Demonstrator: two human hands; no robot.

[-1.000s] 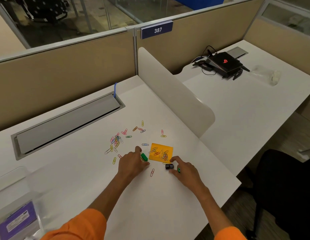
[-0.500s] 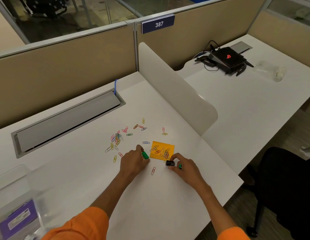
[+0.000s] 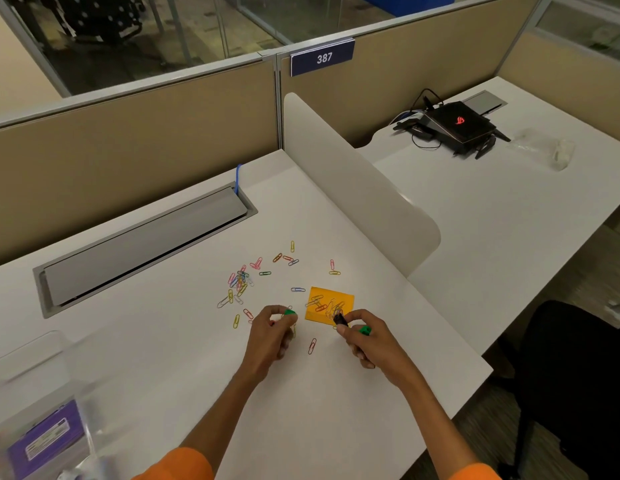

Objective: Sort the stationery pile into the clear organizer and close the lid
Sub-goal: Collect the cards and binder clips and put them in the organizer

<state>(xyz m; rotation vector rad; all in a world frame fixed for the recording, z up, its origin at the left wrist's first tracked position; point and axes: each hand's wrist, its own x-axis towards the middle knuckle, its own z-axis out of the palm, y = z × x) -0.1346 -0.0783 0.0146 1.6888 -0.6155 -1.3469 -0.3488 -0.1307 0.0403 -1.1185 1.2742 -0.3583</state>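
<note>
Coloured paper clips (image 3: 240,282) lie scattered across the white desk, several of them on an orange sticky-note pad (image 3: 331,304). My left hand (image 3: 272,336) is lifted a little off the desk and grips a small green clip (image 3: 290,312) in curled fingers. My right hand (image 3: 365,342) pinches a small black binder clip (image 3: 339,319) between thumb and fingertips, with another green clip (image 3: 364,330) tucked in the same hand. One red paper clip (image 3: 312,346) lies between my hands. The clear organizer (image 3: 35,410), with a purple label inside, sits at the lower left, blurred.
A grey cable tray lid (image 3: 142,244) is set into the desk behind the clips. A white divider panel (image 3: 353,188) bounds the desk on the right. A black device with cables (image 3: 457,124) and a clear bag (image 3: 544,148) sit on the neighbouring desk. A black chair (image 3: 578,375) stands at right.
Both hands have lifted off the desk with their clips. My right hand has raised the black binder clip from the desk beside the orange pad.
</note>
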